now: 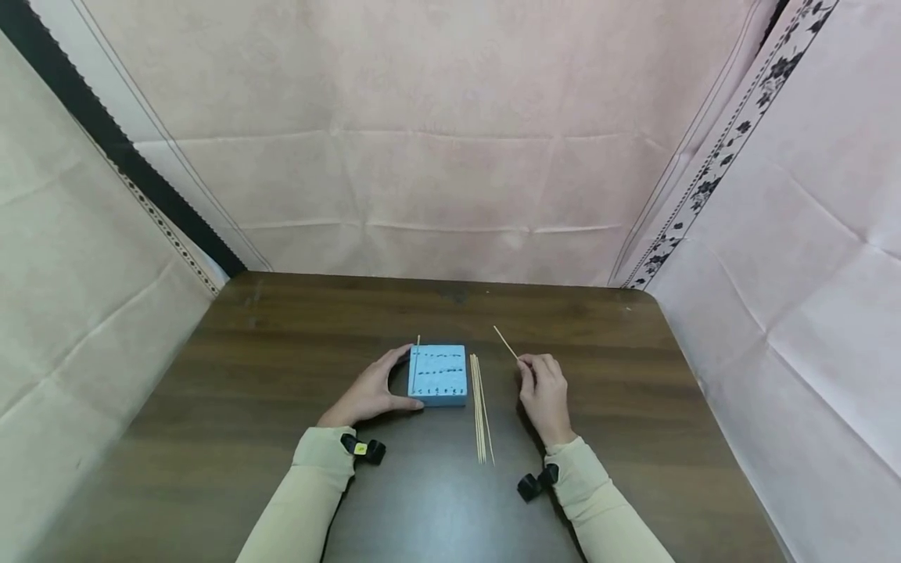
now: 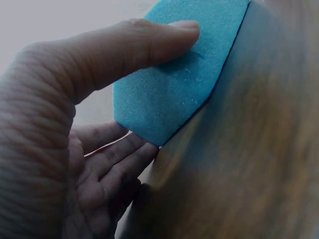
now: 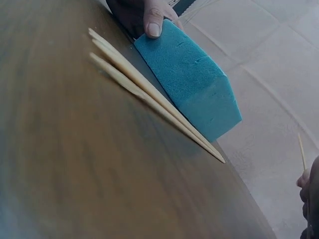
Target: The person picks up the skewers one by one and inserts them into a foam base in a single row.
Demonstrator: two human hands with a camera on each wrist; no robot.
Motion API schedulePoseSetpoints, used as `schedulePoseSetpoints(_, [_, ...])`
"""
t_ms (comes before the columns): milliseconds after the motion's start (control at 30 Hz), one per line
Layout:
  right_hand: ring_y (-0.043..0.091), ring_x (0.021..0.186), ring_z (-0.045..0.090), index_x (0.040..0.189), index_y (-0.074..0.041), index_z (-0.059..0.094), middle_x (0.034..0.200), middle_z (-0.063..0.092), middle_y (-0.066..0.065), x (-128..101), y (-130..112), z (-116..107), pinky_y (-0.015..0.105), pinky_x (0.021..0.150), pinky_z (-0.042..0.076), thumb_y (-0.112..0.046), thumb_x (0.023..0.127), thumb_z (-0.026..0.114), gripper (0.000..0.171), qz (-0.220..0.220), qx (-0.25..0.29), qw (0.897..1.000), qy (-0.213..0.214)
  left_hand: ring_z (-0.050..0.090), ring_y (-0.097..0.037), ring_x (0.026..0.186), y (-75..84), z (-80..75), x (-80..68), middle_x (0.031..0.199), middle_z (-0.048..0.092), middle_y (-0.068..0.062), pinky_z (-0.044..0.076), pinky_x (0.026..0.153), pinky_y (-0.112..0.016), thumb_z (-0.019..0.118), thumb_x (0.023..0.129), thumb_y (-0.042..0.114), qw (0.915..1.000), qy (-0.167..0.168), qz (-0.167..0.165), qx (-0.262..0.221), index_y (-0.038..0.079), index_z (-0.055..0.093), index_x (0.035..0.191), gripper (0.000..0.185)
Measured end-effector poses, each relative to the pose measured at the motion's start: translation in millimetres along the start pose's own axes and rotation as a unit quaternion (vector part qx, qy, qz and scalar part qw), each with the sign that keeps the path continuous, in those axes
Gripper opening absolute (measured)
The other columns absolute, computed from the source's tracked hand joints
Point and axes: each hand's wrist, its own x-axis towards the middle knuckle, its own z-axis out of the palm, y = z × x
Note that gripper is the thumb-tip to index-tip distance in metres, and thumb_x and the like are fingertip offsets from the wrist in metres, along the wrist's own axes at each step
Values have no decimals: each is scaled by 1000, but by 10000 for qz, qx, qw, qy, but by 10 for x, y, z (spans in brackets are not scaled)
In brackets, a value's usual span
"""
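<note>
1. Left hand rests on the table near its middle, at the left side of the blue foam block. Thumb lies along the block's near side and the fingers curl round its far-left corner: the hand grips the block.
2. Blue foam block lies flat on the table, about midway between the left and right edges and nearer the far edge than the near one. Its top face shows rows of small dark marks or holes.
3. One thin wooden stick stands upright at the block's left side, close to the left hand's fingers.
4. Bundle of wooden sticks lies flat on the table just beside the block's right side, running from far to near and reaching past the block's near side. Right wrist view shows the bundle close along the block; cannot tell if touching.
5. Right hand is to the right of the bundle, above or on the table. Its fingers are closed narrow, pinching a single stick that points up and to the far left.
</note>
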Motion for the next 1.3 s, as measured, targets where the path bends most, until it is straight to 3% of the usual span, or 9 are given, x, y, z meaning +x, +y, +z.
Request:
schedulePoseSetpoints(167, [17, 74, 61, 98, -3, 72, 90, 65, 7, 63, -63, -79, 29, 63, 51, -4, 95, 69, 4, 27, 271, 9996, 6, 33, -28, 145, 3, 16, 0, 159, 35, -2, 32, 112, -59, 86, 62, 68, 10000, 5, 52, 33, 31, 29, 158, 118])
schedulePoseSetpoints(400, [11, 76, 62, 101, -6, 72, 91, 67, 0, 288, -225, -189, 26, 64, 52, -14, 98, 68, 9, 130, 577, 9973, -425, 34, -28, 145, 7, 25, -5, 159, 36, -2, 32, 112, -59, 87, 62, 67, 10000, 26, 76, -20, 29, 30, 158, 118])
schedulePoseSetpoints(767, [15, 77, 66, 104, -7, 71, 92, 72, 1, 702, -720, -216, 23, 66, 54, -12, 95, 72, 10, 175, 1481, 9879, -436, 33, -28, 145, -13, 22, -21, 160, 35, -2, 32, 112, -59, 86, 62, 68, 10000, 5, 58, -1, 32, 29, 158, 117])
schedulePoseSetpoints(900, [15, 79, 68, 103, -7, 71, 92, 72, 1, 807, -906, -127, 25, 68, 56, -12, 95, 71, 9, 51, 1885, 9807, -517, 33, -28, 145, -10, 8, -23, 160, 35, -2, 32, 112, -60, 86, 63, 67, 10000, 21, 31, 15, 33, 29, 158, 116])
schedulePoseSetpoints(1067, [15, 84, 70, 103, -10, 71, 94, 73, 1, 812, -1137, 20, 29, 71, 59, -15, 97, 69, 7, -190, 2385, 9648, -1092, 33, -28, 145, -2, -1, -20, 159, 36, -2, 31, 112, -59, 87, 63, 66, 10000, 22, 40, -8, 31, 30, 158, 116])
schedulePoseSetpoints(1300, [11, 84, 70, 102, -13, 69, 93, 73, -1, 722, -1276, 166, 31, 74, 58, -16, 98, 68, 5, -387, 2525, 9526, -1655, 34, -26, 144, -25, 5, -5, 158, 37, -2, 31, 112, -58, 87, 63, 66, 9999, 43, 103, -102, 28, 31, 158, 116])
